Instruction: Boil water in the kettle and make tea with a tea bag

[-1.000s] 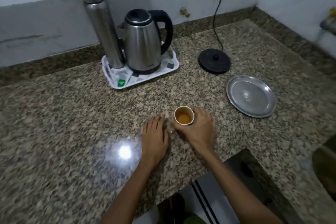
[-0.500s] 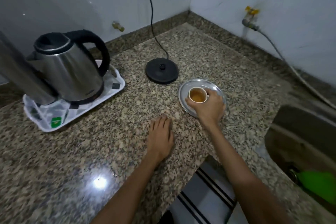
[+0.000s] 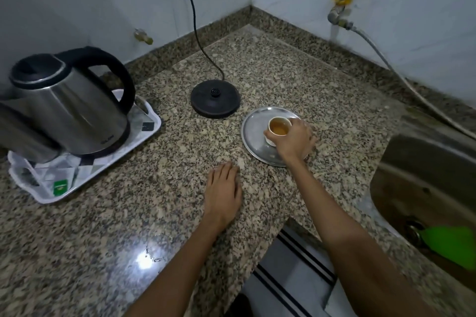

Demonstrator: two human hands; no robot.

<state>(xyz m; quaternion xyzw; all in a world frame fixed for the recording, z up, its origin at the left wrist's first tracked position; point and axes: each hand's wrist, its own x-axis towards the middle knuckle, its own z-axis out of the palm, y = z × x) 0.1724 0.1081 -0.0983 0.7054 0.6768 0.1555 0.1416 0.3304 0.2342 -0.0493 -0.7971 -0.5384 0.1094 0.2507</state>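
Observation:
A small white cup (image 3: 278, 127) of amber tea stands on a round steel plate (image 3: 255, 134) right of centre. My right hand (image 3: 293, 140) grips the cup from its right side, fingers curled round it. Flat on the granite counter, my left hand (image 3: 224, 190) rests palm down with straight fingers, holding nothing. The steel kettle (image 3: 69, 110) with a black handle stands on a white tray (image 3: 85, 175) at the left. Its black power base (image 3: 215, 98) sits bare behind the plate. A green-labelled tea bag packet (image 3: 60, 186) lies on the tray's front.
A steel flask (image 3: 20, 131) leans at the tray's left edge. A steel sink (image 3: 425, 188) with a green item (image 3: 448, 242) in it lies at the right. A tap with a hose (image 3: 340, 13) is on the right wall. The counter edge runs just below my left hand.
My right hand carried the cup from the counter's middle rightward onto the steel plate. My left hand stayed flat on the counter. My view turned right, bringing the sink in.

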